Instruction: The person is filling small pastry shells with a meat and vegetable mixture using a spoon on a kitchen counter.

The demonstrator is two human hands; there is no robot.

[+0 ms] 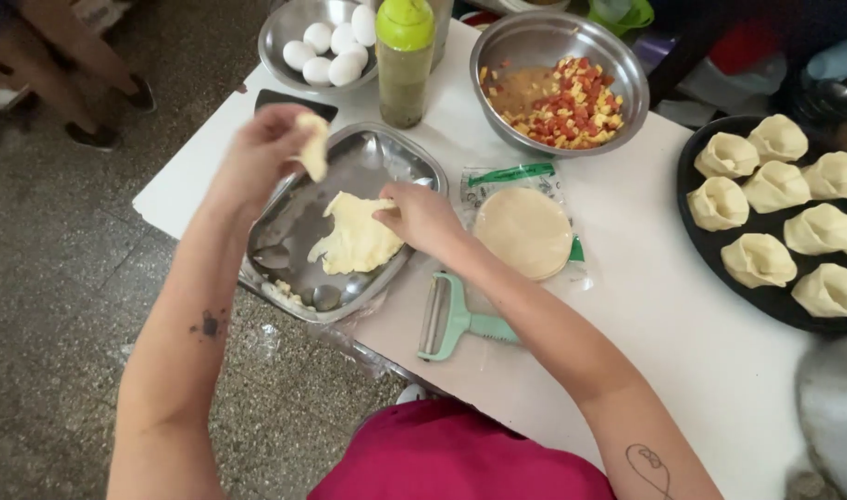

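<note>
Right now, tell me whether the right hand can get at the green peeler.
Probably yes: the right hand rests on the cheese slices in the steel tray, and the green peeler lies uncovered on the table beside that forearm.

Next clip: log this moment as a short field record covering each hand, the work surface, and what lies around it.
left hand: raised above the tray, pinching a small piece of pale dough
right hand: resting on the torn dough sheet in the metal tray
table: white
near tray: green peeler, packet of round dough discs
behind: bowl of eggs, green-capped bottle, bowl of diced filling
right side: dark tray of folded pastries
</note>
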